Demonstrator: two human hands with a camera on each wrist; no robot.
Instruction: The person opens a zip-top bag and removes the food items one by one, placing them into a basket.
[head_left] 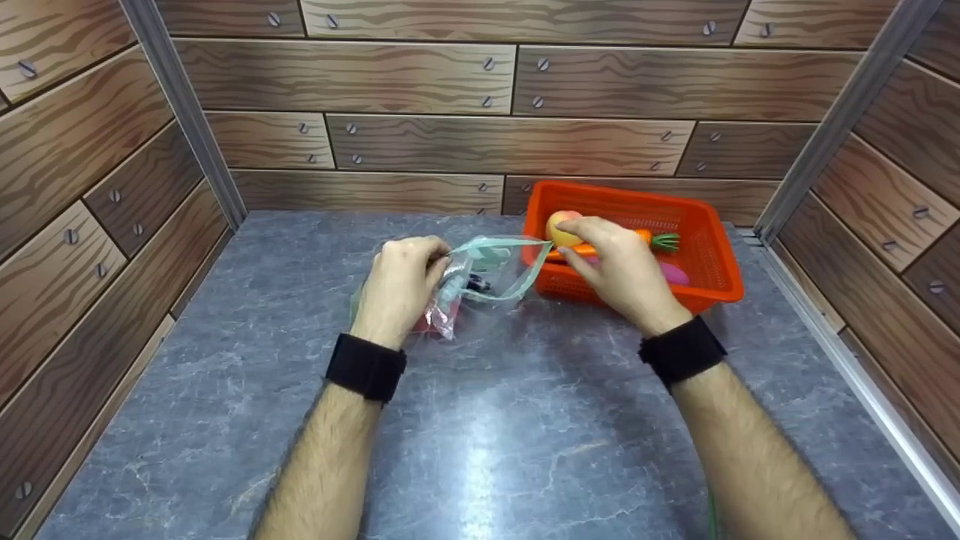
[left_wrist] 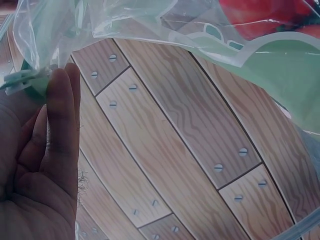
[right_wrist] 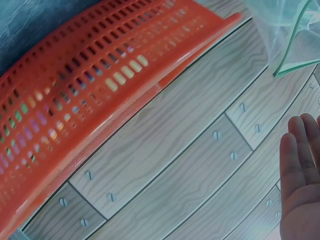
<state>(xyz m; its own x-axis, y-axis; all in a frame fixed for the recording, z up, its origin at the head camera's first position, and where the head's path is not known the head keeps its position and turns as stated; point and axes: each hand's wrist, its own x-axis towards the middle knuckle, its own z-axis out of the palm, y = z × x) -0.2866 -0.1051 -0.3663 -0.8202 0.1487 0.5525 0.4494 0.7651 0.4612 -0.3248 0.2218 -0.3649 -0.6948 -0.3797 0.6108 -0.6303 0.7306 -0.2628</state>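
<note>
A clear zip bag (head_left: 501, 242) with a pale green rim is held up over the table, its mouth spread toward the basket. My left hand (head_left: 397, 285) pinches the bag's edge; in the left wrist view a green and white zip piece (left_wrist: 30, 82) shows between thumb and fingertips. Red and green print and a small dark item (head_left: 478, 283) show through the plastic. My right hand (head_left: 619, 259) hovers over the basket's left side, near the bag's far corner, with thumb and fingers spread apart. In the right wrist view its fingers (right_wrist: 300, 160) are straight, apart from the bag.
An orange-red perforated basket (head_left: 716, 240) stands at the back right. Inside lie a yellow-red fruit (head_left: 561, 227), a carrot with a green top (head_left: 664, 241) and a purple item (head_left: 674, 274). Wood-patterned walls (head_left: 420, 79) enclose the grey marbled table (head_left: 225, 390).
</note>
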